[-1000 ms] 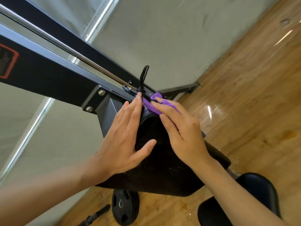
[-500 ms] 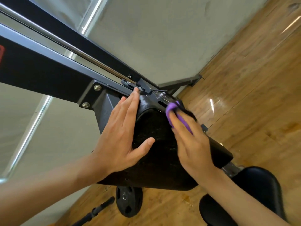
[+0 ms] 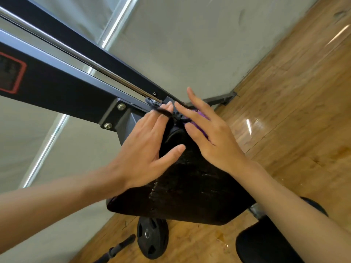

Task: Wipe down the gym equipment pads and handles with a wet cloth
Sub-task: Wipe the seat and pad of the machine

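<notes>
Black pad (image 3: 190, 188), wooden floor (image 3: 296, 114), grey wall (image 3: 190, 44), weight plate (image 3: 152, 239)

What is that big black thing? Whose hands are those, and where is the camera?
The camera sits on a person's head, so you are looking down at their own two hands. The big black thing is a soft pad on a gym machine, mounted on a dark metal frame. The left hand rests flat on the pad. The right hand presses a purple cloth against the pad's top end with straight fingers, to wipe it. Only a bit of the cloth peeks out. Below, on the wooden floor, lie a round black weight plate and a short bar.
</notes>
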Demonstrator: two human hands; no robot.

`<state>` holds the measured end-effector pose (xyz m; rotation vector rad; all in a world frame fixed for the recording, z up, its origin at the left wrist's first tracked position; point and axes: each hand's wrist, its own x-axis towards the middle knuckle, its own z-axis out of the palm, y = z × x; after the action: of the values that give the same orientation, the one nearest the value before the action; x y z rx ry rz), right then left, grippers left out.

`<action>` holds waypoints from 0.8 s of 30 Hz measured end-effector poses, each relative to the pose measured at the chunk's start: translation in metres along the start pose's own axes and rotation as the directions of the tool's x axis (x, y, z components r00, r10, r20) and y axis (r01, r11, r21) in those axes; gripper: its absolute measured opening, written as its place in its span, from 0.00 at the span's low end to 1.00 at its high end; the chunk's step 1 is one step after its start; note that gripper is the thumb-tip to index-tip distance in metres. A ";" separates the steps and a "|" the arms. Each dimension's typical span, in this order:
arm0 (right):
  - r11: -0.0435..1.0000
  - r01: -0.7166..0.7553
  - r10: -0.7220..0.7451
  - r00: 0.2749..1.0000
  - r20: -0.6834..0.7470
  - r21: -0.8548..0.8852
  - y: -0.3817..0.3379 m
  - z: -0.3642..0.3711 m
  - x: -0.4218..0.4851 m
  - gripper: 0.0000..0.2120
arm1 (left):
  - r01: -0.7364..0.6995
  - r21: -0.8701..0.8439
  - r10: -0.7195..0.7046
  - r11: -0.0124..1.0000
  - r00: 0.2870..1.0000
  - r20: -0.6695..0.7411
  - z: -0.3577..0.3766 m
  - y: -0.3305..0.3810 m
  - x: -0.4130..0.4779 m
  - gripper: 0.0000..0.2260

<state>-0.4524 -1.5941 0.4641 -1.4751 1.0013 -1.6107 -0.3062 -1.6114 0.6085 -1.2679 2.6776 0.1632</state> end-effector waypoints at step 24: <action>0.994 -0.089 0.101 0.974 -0.205 0.067 -0.010 0.008 -0.003 0.17 | 0.119 -0.104 -0.131 0.987 0.985 -0.115 0.020 0.011 0.014 0.33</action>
<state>-0.4438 -1.5877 0.4724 -1.2204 1.1136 -1.7352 -0.3210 -1.6117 0.5861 -1.5175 2.7083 0.2077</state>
